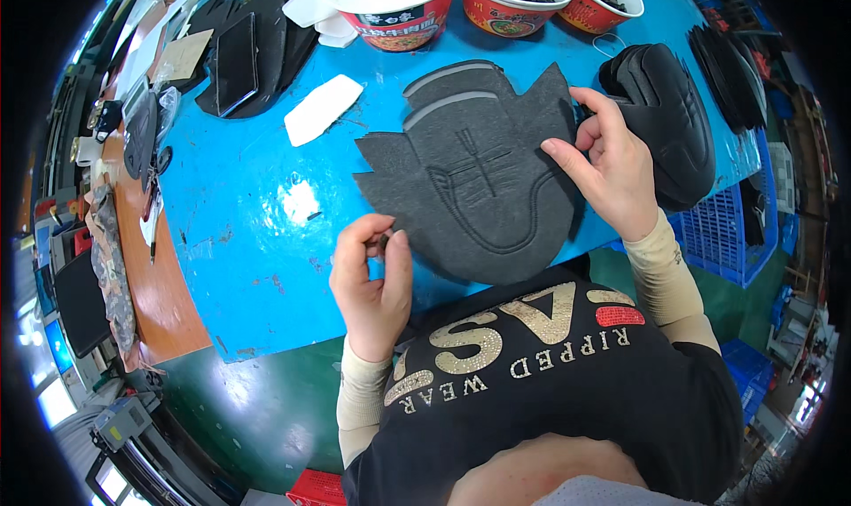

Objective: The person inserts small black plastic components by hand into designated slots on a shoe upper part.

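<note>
A dark grey, flat stitched piece [483, 182] lies before me on the table, with pointed tabs on both sides and a curved stitched line. My right hand [616, 169] grips its right edge, thumb on top and index finger at the pointed tab. At the lower left edge, my left hand [372, 275] is closed in a pinch, with a small dark bit between thumb and fingers that I cannot make out. A stack of black moulded padded pieces [678, 125] sits just beyond my right hand.
Red-and-white paper tubs [399, 18] stand at the far edge; two hold black bits. A phone [237, 62] rests on black pieces at the left, near a white scrap [324, 109]. More black pieces [727, 76] lie far right. A blue crate [718, 235] stands beside the blue table [239, 266].
</note>
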